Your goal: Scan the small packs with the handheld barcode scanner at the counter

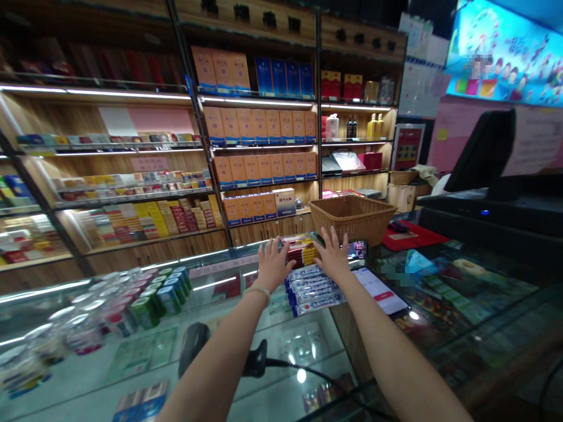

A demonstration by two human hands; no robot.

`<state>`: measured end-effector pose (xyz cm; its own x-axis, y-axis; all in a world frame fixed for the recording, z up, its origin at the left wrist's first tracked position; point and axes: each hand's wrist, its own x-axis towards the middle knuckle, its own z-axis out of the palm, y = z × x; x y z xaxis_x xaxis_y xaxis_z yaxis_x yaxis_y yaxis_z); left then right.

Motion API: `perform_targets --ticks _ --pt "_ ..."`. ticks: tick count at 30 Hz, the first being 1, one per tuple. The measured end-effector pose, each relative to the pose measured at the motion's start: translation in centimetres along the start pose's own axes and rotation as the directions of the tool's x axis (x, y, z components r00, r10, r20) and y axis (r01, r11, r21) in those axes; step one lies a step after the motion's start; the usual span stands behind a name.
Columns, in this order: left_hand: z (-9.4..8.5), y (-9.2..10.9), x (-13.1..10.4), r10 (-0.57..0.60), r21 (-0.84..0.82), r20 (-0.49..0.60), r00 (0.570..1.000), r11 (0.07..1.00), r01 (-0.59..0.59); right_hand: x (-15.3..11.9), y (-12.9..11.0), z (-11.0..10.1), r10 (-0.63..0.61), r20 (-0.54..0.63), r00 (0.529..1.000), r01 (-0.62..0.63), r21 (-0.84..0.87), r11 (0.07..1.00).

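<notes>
Both my arms reach forward over a glass counter (246,395). My left hand (272,265) has its fingers spread at the left end of a row of red and yellow packets (302,253). On the right end of that row lies my right hand (332,255), fingers apart, beside a dark object too hidden to name. Just nearer to me, several blue and white wrapped bars (314,290) lie stacked side by side, partly below my right wrist. Neither hand is closed around anything.
A wicker basket (352,221) stands behind my right hand. A lit phone or tablet (382,291) lies right of the bars. Under my left forearm is a black scanner (193,346) with a cable. Cans and jars (149,310) stand left; a dark monitor (481,149) stands right.
</notes>
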<state>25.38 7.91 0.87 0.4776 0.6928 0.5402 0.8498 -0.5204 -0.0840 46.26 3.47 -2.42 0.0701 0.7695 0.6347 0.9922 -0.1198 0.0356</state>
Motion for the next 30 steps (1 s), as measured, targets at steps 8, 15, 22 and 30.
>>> perform_targets --ticks 8,15,22,30 --pt "1.1 0.5 0.5 0.017 -0.008 0.002 1.000 1.000 -0.017 -0.1 -0.2 0.3 -0.021 0.005 1.000 0.021 0.002 1.000" --pt "1.1 0.8 0.2 0.039 -0.022 -0.041 0.998 0.999 -0.040 0.0 -0.6 -0.5 -0.037 -0.019 0.999 0.037 -0.002 0.999" --pt "0.1 0.6 -0.3 0.100 0.032 -0.058 0.993 0.995 -0.099 -0.2 -0.6 -0.4 -0.059 -0.073 0.996 0.062 0.039 0.997" --pt "-0.1 0.7 -0.5 0.161 0.060 -0.094 0.982 0.986 -0.156 -0.3 -0.6 -0.1 -0.057 -0.056 0.997 0.060 0.049 0.997"
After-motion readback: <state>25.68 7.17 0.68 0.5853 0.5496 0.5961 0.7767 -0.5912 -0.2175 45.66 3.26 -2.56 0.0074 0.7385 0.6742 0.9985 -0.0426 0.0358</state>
